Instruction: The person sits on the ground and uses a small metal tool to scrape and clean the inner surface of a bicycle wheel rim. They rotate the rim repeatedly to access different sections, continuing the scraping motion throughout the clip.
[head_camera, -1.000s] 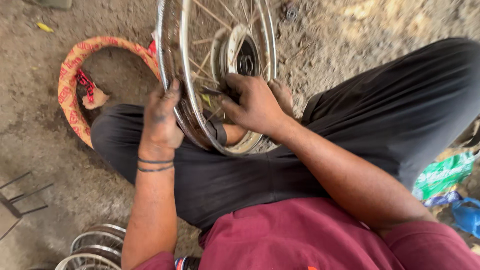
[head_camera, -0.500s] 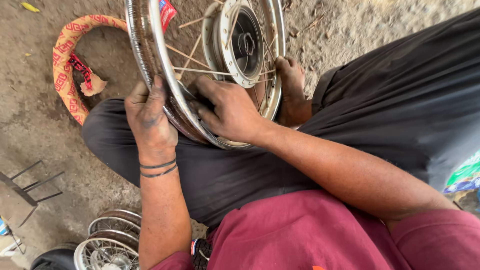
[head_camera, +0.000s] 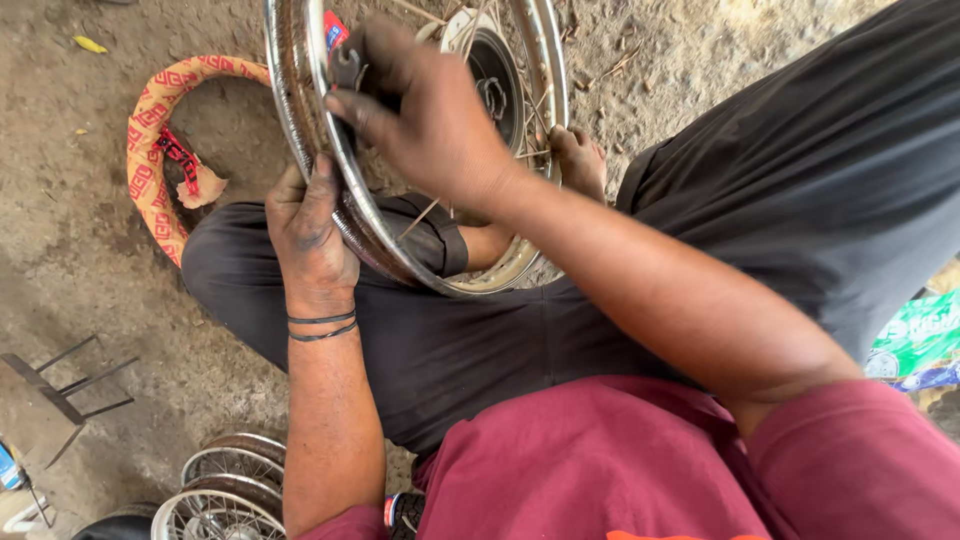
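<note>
A chrome spoked wheel rim (head_camera: 300, 120) with a hub (head_camera: 492, 75) stands upright between my knees on the dirt. My left hand (head_camera: 310, 235) grips the rim's lower left edge, fingers curled over it. My right hand (head_camera: 425, 115) is raised at the rim's upper left, closed on a small dark metal tool (head_camera: 346, 70) pressed against the inside of the rim. Thin spokes (head_camera: 425, 215) run from hub to rim. My bare foot (head_camera: 580, 160) rests behind the wheel.
A red and cream patterned strip (head_camera: 150, 150) curves on the ground to the left. Two more spoked rims (head_camera: 225, 490) lie at the bottom left. A metal pronged stand (head_camera: 60, 390) sits at the left edge. Green packaging (head_camera: 915, 345) lies at right.
My right hand has lifted from the lower spokes near the hub to the rim's upper left, now holding the small tool. The left hand stays on the rim. The view has shifted closer.
</note>
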